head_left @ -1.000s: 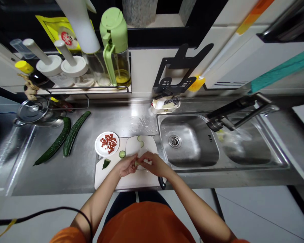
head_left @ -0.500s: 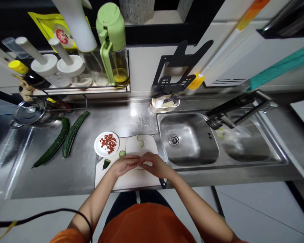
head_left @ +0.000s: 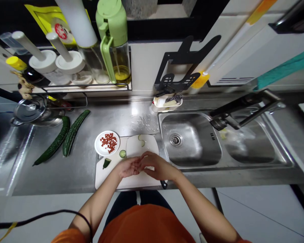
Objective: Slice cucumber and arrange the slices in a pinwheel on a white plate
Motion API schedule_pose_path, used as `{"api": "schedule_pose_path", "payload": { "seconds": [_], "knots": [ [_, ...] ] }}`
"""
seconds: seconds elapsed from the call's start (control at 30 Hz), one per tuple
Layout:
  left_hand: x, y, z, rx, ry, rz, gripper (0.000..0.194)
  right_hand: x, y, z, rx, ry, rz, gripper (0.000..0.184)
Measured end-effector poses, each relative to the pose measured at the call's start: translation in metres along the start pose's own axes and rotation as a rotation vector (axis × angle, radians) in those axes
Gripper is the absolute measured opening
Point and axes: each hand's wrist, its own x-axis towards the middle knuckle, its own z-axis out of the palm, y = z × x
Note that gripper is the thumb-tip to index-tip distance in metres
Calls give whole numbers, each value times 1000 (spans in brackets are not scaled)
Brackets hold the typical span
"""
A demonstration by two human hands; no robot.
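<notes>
Bright, glary steel, perhaps fisheye-warped edges.

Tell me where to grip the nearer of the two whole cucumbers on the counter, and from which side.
Take the nearer cucumber around its thick middle, coming from above with fingers across its width. It lies flat and slanted on the steel counter, its lower end tapering to a thin tip, and the second cucumber lies close on its right, so pinch carefully there.

Bare steel counter left of board; goji dish behind, sink right
</notes>
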Motion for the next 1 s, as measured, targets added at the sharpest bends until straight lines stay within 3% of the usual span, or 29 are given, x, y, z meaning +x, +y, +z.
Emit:
{"api": "schedule_pose_path", "payload": {
  "seconds": [0.17,0.3,0.57,0.7,0.83,1.0],
  "knots": [
    [5,-4,1,67,-104,-42,15,-4,-9,-4,-256,-84,-14,24],
    [9,-3,0,85,-128,-1,13,-8,-8,-3,-312,-73,-22,24],
    [8,4,4,43,-36,143,25,-11,11,-7,-140,137,-38,19],
    [8,6,7,42,-29,160,22,-7,18,-11,-17,176,-18,21],
    [10,7,9,81,4,194,32,-4,23,-12,28,195,11,18],
    [13,10,10,114,140,271,41,-1,34,-10,55,244,155,11]
  ]
}}
